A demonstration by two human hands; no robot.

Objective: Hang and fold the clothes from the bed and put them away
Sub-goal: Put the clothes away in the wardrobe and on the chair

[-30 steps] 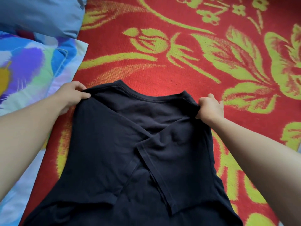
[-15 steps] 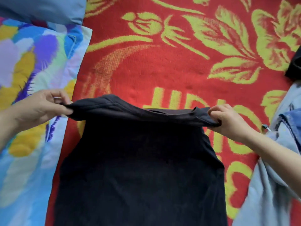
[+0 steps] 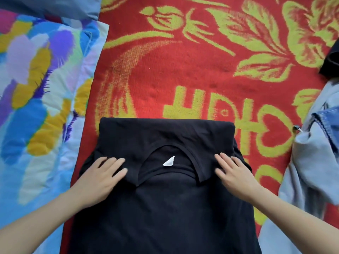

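Observation:
A black T-shirt (image 3: pixel 165 208) lies on the red and yellow-green blanket (image 3: pixel 183 74), its top part folded down toward me so the neckline and a small white tag (image 3: pixel 169 161) face up. My left hand (image 3: pixel 100 177) lies flat on the folded part left of the neckline, fingers straight. Right of the neckline, my right hand (image 3: pixel 236 176) presses flat on the shirt in the same way. Neither hand grips the cloth.
A multicoloured quilt (image 3: pixel 36 98) covers the left side, with a blue pillow (image 3: pixel 49 6) at the top left. A light denim garment (image 3: pixel 311 162) with a metal ring lies at the right, and a dark item (image 3: pixel 331 59) sits at the right edge.
Both hands pinched the shirt's shoulders, lifted them and brought them toward me. They have let go and now rest flat on the folded-over top part.

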